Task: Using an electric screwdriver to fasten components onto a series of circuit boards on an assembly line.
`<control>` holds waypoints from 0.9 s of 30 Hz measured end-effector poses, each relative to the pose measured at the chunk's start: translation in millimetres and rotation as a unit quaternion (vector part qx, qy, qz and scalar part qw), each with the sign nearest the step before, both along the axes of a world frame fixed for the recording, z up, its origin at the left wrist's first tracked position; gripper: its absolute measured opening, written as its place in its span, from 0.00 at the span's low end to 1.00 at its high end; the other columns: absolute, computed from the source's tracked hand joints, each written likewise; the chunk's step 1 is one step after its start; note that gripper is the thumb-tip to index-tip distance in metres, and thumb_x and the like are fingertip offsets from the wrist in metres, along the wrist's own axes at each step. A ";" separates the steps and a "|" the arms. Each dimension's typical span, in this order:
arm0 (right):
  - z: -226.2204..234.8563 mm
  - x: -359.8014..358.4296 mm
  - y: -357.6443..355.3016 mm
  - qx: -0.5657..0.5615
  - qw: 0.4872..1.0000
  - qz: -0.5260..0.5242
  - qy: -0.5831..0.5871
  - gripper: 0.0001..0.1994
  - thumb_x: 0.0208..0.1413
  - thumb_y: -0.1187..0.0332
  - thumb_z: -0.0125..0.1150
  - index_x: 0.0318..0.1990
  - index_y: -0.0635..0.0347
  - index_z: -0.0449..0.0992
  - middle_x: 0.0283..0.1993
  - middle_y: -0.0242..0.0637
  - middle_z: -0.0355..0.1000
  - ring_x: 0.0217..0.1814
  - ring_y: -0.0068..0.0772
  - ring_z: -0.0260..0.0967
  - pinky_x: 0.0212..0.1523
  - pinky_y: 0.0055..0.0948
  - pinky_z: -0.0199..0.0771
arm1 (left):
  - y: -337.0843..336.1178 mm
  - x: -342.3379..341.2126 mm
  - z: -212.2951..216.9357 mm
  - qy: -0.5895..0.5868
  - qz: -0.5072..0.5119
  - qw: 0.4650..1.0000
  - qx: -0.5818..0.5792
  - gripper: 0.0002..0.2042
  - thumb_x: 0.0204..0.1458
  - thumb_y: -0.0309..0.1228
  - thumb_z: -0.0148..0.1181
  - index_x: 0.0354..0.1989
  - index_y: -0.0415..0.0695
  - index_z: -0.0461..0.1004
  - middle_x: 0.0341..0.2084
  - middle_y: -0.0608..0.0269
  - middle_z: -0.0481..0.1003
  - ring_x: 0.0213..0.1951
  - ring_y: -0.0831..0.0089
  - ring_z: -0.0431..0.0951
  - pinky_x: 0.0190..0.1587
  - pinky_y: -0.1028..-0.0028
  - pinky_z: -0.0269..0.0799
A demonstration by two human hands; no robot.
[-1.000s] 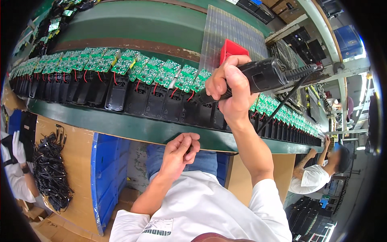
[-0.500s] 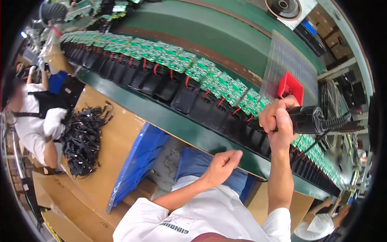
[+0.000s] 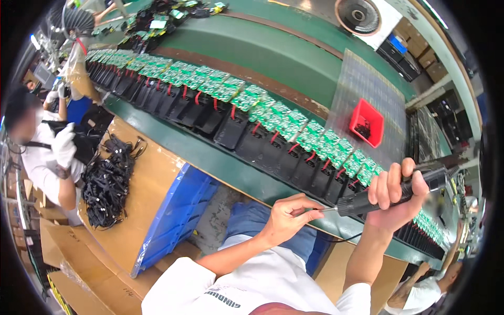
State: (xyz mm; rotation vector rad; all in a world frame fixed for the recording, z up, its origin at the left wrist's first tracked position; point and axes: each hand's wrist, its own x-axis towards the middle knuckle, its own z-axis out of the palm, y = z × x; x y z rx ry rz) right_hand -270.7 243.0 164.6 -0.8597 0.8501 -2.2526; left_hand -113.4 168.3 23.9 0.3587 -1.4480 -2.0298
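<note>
A black electric screwdriver [image 3: 353, 205] lies almost level in my right hand [image 3: 391, 202], its fingers wrapped round the body. The thin metal bit points left and reaches the fingertips of my left hand [image 3: 283, 219]. Those fingers are pinched together at the bit's end; whatever is between them is too small to make out. Just beyond both hands runs a long row of black plastic housings [image 3: 231, 131], with green circuit boards [image 3: 249, 97] joined to them by short red wires. The housings nearest the screwdriver are partly covered by it and my right hand.
A red bin [image 3: 366, 123] with small dark parts stands on a clear plastic sheet at the far right. Left of me, a heap of black cables [image 3: 107, 184] lies on cardboard beside a blue plastic crate [image 3: 173, 220]. A gloved co-worker [image 3: 44, 152] is at the left.
My right hand has lowered and turned the screwdriver, so its bit now points left. My left fingers, loosely curled before, now pinch at the bit's tip.
</note>
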 end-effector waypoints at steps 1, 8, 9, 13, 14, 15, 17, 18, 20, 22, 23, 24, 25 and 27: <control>-0.5 -1.1 2.4 -0.002 1.000 -0.001 -0.002 0.07 0.62 0.64 0.45 0.39 0.55 0.67 0.14 0.24 0.58 0.10 0.18 0.50 0.13 0.24 0.57 | 2.1 -0.1 0.2 -0.001 0.000 1.000 -0.004 0.05 0.51 0.22 0.69 0.35 0.41 0.83 0.22 0.74 0.69 0.21 0.86 0.55 0.25 0.82 0.48; -5.6 -2.6 12.0 -0.014 1.000 0.014 0.013 0.08 0.64 0.63 0.43 0.39 0.55 0.66 0.15 0.24 0.58 0.10 0.18 0.50 0.13 0.24 0.57 | 14.4 -0.9 3.0 -0.003 -0.002 1.000 -0.021 0.05 0.50 0.21 0.68 0.36 0.40 0.83 0.21 0.75 0.67 0.21 0.86 0.55 0.24 0.83 0.48; -6.3 -1.6 14.3 -0.015 0.999 0.022 0.020 0.08 0.64 0.63 0.43 0.40 0.56 0.66 0.15 0.24 0.58 0.10 0.18 0.50 0.13 0.24 0.57 | 16.7 -0.8 3.2 -0.003 0.000 1.000 -0.022 0.06 0.50 0.21 0.68 0.36 0.39 0.83 0.21 0.75 0.66 0.21 0.86 0.55 0.24 0.82 0.48; -7.6 0.2 18.4 -0.006 1.000 -0.001 0.013 0.08 0.64 0.63 0.43 0.39 0.55 0.66 0.15 0.24 0.58 0.10 0.18 0.49 0.13 0.24 0.55 | 21.6 -4.2 -1.6 0.003 -0.008 0.999 -0.051 0.10 0.52 0.21 0.66 0.44 0.40 0.82 0.21 0.75 0.66 0.21 0.85 0.54 0.24 0.82 0.48; -8.1 1.3 19.4 -0.001 1.000 -0.009 0.010 0.08 0.64 0.62 0.44 0.39 0.55 0.66 0.15 0.24 0.58 0.09 0.18 0.49 0.13 0.24 0.55 | 22.7 -5.3 -2.7 0.004 -0.012 0.998 -0.058 0.12 0.52 0.21 0.65 0.46 0.40 0.81 0.22 0.74 0.66 0.21 0.85 0.54 0.24 0.82 0.48; -9.1 1.3 20.0 -0.010 1.000 -0.017 0.023 0.07 0.64 0.63 0.43 0.39 0.54 0.66 0.15 0.24 0.58 0.10 0.19 0.49 0.13 0.24 0.55 | 24.6 -4.5 2.0 -0.026 0.017 0.998 -0.056 0.13 0.55 0.23 0.62 0.50 0.40 0.78 0.23 0.73 0.66 0.22 0.84 0.54 0.24 0.82 0.49; -7.3 -1.0 12.7 -0.007 0.999 -0.041 0.032 0.07 0.63 0.64 0.43 0.39 0.54 0.66 0.15 0.25 0.57 0.10 0.20 0.50 0.14 0.25 0.55 | 18.9 1.8 2.4 -0.060 0.028 0.997 -0.044 0.14 0.58 0.25 0.59 0.53 0.41 0.75 0.24 0.72 0.66 0.22 0.84 0.54 0.24 0.81 0.49; -4.6 -2.9 7.0 -0.018 0.995 -0.076 0.062 0.06 0.63 0.65 0.43 0.38 0.54 0.66 0.15 0.26 0.57 0.11 0.21 0.50 0.14 0.26 0.55 | 11.1 7.0 -5.6 -0.068 -0.031 0.986 0.146 0.14 0.61 0.26 0.55 0.54 0.40 0.72 0.25 0.70 0.68 0.22 0.83 0.56 0.24 0.82 0.50; -5.5 -5.8 -5.2 -0.013 0.985 -0.137 0.101 0.05 0.62 0.67 0.43 0.38 0.54 0.66 0.15 0.27 0.57 0.11 0.23 0.51 0.15 0.27 0.56 | 9.5 12.0 -14.2 -0.083 -0.098 0.933 0.336 0.14 0.63 0.27 0.52 0.56 0.39 0.69 0.25 0.68 0.69 0.22 0.83 0.57 0.24 0.83 0.51; -14.8 -8.6 -15.0 0.006 0.979 -0.172 0.111 0.04 0.61 0.68 0.43 0.38 0.54 0.66 0.15 0.28 0.57 0.12 0.24 0.51 0.16 0.28 0.57 | 8.5 11.7 -18.8 -0.063 -0.137 0.917 0.370 0.12 0.64 0.28 0.48 0.53 0.39 0.70 0.26 0.67 0.69 0.22 0.83 0.58 0.23 0.83 0.50; -20.4 -10.3 -18.7 0.029 0.978 -0.180 0.101 0.04 0.60 0.69 0.44 0.37 0.55 0.66 0.15 0.29 0.58 0.12 0.24 0.51 0.16 0.27 0.57 | 7.5 10.2 -20.4 -0.052 -0.153 0.909 0.385 0.11 0.65 0.28 0.47 0.52 0.38 0.70 0.26 0.66 0.69 0.22 0.83 0.58 0.23 0.83 0.50; -23.9 -12.1 -21.4 0.051 0.977 -0.187 0.091 0.04 0.60 0.70 0.44 0.36 0.56 0.66 0.14 0.30 0.59 0.12 0.24 0.51 0.16 0.27 0.57 | 7.1 8.3 -21.2 -0.040 -0.168 0.900 0.400 0.11 0.66 0.29 0.45 0.50 0.38 0.70 0.27 0.65 0.69 0.22 0.83 0.58 0.22 0.83 0.50; -26.1 -12.3 -22.3 0.054 0.976 -0.190 0.092 0.04 0.60 0.70 0.44 0.36 0.56 0.66 0.14 0.30 0.59 0.12 0.24 0.51 0.16 0.27 0.57 | 8.5 8.1 -21.8 -0.041 -0.171 0.898 0.403 0.11 0.66 0.29 0.45 0.50 0.38 0.70 0.27 0.65 0.69 0.22 0.83 0.58 0.22 0.83 0.50; -29.3 -12.7 -24.4 0.065 0.976 -0.187 0.090 0.04 0.60 0.70 0.44 0.34 0.56 0.65 0.14 0.31 0.59 0.12 0.24 0.52 0.16 0.27 0.57 | 10.1 8.4 -21.2 -0.040 -0.172 0.903 0.392 0.11 0.65 0.28 0.44 0.50 0.38 0.70 0.28 0.64 0.70 0.22 0.83 0.58 0.22 0.84 0.50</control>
